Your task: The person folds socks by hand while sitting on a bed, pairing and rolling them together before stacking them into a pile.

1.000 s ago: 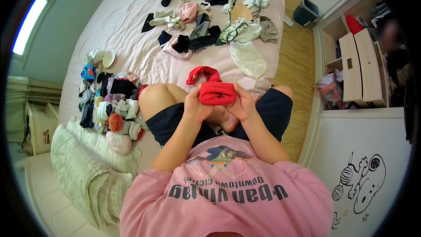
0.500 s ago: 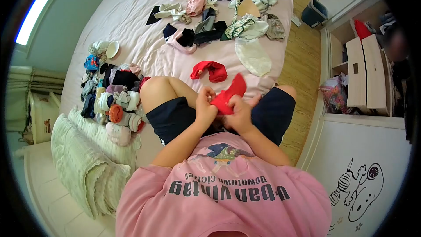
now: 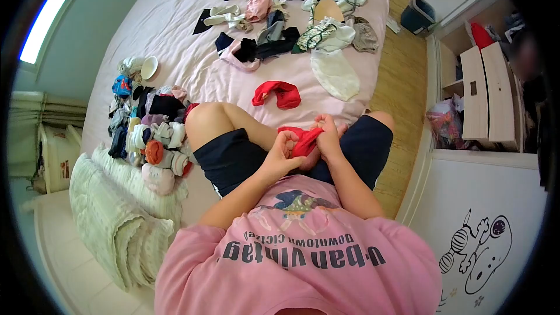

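Observation:
Above my lap, a red sock (image 3: 305, 141) is held between both hands. My left hand (image 3: 284, 153) grips its near left side, thumb and fingers closed on the cloth. My right hand (image 3: 328, 135) pinches the upper right edge of the same sock. Just ahead on the bed lies a second red sock (image 3: 277, 94), curled in an arc. A pale cream sock (image 3: 335, 74) lies flat farther right.
Loose socks and a pink sock (image 3: 257, 9) are spread over the far part of the bed (image 3: 169, 29). Several rolled socks (image 3: 140, 137) are piled at my left, beside a white bowl (image 3: 150, 67) and a folded pale green quilt (image 3: 116, 221).
The red sock has gone from upright and stretched out to lower and bunched. My right hand has moved up and right to its far edge; my left hand has shifted slightly right and down.

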`<state>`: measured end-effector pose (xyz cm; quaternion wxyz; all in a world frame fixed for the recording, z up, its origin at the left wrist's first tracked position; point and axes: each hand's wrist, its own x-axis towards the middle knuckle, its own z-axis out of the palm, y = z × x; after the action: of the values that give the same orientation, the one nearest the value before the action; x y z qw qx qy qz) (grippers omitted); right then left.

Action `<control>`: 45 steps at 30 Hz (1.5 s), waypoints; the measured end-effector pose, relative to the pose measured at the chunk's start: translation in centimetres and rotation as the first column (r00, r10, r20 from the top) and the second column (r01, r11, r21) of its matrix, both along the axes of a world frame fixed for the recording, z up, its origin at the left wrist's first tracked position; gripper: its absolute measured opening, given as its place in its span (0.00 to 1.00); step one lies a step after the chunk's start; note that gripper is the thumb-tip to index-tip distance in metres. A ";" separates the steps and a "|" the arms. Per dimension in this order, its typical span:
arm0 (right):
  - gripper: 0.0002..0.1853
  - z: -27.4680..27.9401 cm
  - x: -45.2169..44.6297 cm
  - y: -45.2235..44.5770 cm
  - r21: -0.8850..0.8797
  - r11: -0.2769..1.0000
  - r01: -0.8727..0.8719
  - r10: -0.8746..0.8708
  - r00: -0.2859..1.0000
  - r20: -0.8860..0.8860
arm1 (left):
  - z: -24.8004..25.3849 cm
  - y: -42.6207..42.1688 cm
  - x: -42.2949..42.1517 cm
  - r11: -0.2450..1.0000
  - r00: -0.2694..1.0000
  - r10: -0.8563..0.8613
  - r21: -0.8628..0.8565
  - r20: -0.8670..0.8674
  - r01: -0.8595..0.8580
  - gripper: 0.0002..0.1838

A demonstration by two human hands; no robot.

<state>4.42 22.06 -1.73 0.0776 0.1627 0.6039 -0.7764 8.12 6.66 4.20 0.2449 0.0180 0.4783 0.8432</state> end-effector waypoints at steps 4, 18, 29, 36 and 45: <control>0.24 4.8 2.3 -2.1 -0.271 0.926 -0.262 0.263 0.964 -0.033 | -4.5 -1.9 -2.8 0.641 0.936 0.037 -0.710 -0.349 -0.290 0.22; 0.23 2.5 -1.9 -3.7 0.502 0.865 -0.022 0.202 0.930 -0.306 | 0.8 -1.2 -4.6 0.343 0.969 -0.073 -0.919 -0.235 -0.197 0.24; 0.25 4.7 -4.1 -2.7 0.785 0.606 -0.131 0.293 0.954 -0.067 | -0.4 0.6 -5.3 0.856 0.870 0.374 -0.241 -0.321 -0.457 0.47; 0.29 5.0 -4.1 -5.0 0.167 0.952 -0.255 0.291 0.923 -0.250 | 0.5 -3.2 -6.3 0.475 0.836 0.094 -0.713 -0.541 -0.515 0.41; 0.23 9.2 -3.2 -3.9 -0.502 0.794 -0.342 0.302 0.939 -0.162 | -2.4 -3.9 -8.3 0.952 0.988 0.111 -0.274 -0.106 -0.136 0.12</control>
<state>1.25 18.12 7.45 0.2276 0.0015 0.3909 -0.8919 -0.17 2.75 1.75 0.1701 -0.0094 0.6035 0.7789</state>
